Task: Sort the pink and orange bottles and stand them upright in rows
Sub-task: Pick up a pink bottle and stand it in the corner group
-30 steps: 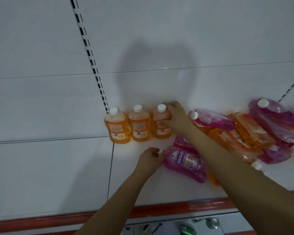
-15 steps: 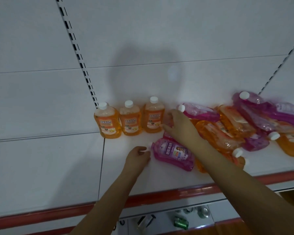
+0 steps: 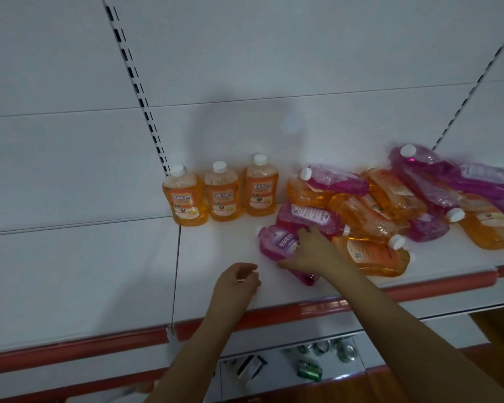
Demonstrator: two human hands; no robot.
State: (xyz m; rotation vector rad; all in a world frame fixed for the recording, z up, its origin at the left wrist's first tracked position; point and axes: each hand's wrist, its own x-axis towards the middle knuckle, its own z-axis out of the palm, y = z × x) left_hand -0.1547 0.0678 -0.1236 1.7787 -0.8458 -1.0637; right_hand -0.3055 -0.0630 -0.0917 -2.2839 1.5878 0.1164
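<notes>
Shelf [image 3: 216, 257]: white, red front lip; all bottles sit on it.
Orange row [image 3: 222, 191]: 3 upright at the back, caps up, side by side. Done so far.
Pile [image 3: 390, 205]: pink + orange mixed, all lying flat, overlapping, right of the row. Most of the job is left.
Pink bottle [image 3: 277, 241]: on its side at the pile's near-left edge, cap pointing left.
R hand [image 3: 309, 251]: your grip is wrapped over the pink bottle's body, thumb under the near side, fingers across the top.
L hand [image 3: 237, 282]: loosely curled, holding nothing, low over bare shelf just left of that bottle.
Risk 1: the pink bottle touches the ones behind it; yank it and neighbours prob. roll toward the lip.
Risk 2: smooth, liquid-filled body, so a one-hand lift may slip. Bring L hand in.
Risk 3: swing it up too near the row and you could knock the orange ones over.
</notes>
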